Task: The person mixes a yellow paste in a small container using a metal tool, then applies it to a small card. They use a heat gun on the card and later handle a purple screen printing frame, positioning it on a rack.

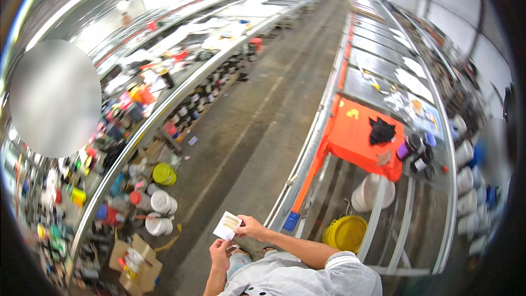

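My right hand [250, 227] pinches a small white square paper or card [223, 222] at its right side, low in the middle of the head view. The card has tan marks on its face, too small to make out. My left hand [221, 250] is just below, its fingers closed at the card's lower edge. Under my hands are my legs and sandalled feet on the floor. To the right, an orange cloth [350, 148] with a crumpled black cloth [382, 130] on it lies on the long metal table [375, 55].
An aisle [241, 131] runs ahead between the tables. The left bench [82, 219] is crowded with containers and clutter; buckets [163, 201] and an open cardboard box [148, 277] stand below it. Dark jars [422, 159] are beside the orange cloth; a yellow bucket [344, 234] stands under the right table's frame.
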Tool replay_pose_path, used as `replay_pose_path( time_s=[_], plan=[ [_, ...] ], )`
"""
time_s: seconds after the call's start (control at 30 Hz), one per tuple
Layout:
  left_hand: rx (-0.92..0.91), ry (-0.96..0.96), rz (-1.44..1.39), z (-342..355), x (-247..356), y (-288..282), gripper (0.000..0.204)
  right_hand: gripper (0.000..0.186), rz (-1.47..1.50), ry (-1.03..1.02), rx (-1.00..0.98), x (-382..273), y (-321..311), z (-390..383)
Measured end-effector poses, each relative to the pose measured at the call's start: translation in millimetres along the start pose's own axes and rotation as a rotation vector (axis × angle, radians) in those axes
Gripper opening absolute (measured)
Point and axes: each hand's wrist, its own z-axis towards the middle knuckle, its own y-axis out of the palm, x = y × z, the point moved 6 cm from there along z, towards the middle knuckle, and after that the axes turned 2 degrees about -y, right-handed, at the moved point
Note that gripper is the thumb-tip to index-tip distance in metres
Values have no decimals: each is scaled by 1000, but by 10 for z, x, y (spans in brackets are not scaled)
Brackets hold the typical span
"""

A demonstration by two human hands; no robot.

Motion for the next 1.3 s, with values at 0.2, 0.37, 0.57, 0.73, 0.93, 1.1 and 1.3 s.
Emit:
replay_pose_path(
  time_s=[0.2, 0.37, 0.57, 0.73, 0.93, 1.1, 1.3],
  plan=[
    [-342, -241, 279, 916, 167, 300, 11, 53, 22, -133, 484, -50, -377, 264],
    [-622, -395, 472, 1476, 635, 401, 28, 65, -16, -127, 558, -134, -436, 482],
    [-972, -353, 824, 2064, 1077, 520, 32, 75, -79, -33, 602, -199, -206, 887],
    [-1041, -339, 819, 2382, 1194, 950, 28, 79, -55, -147, 823, -382, -320, 1112],
    [-962, -238, 835, 3665, 1126, 1388, 24, 73, 338, -134, 1049, -349, -993, 1287],
    [-579, 47, 1438, 5480, 1388, 551, 31, 57, 352, -33, 1165, -504, -2001, 1862],
    [15, -557, 831, 6017, 1413, -476, 28, 41, -399, -34, 1004, -1872, -3307, 3077]
  ],
)
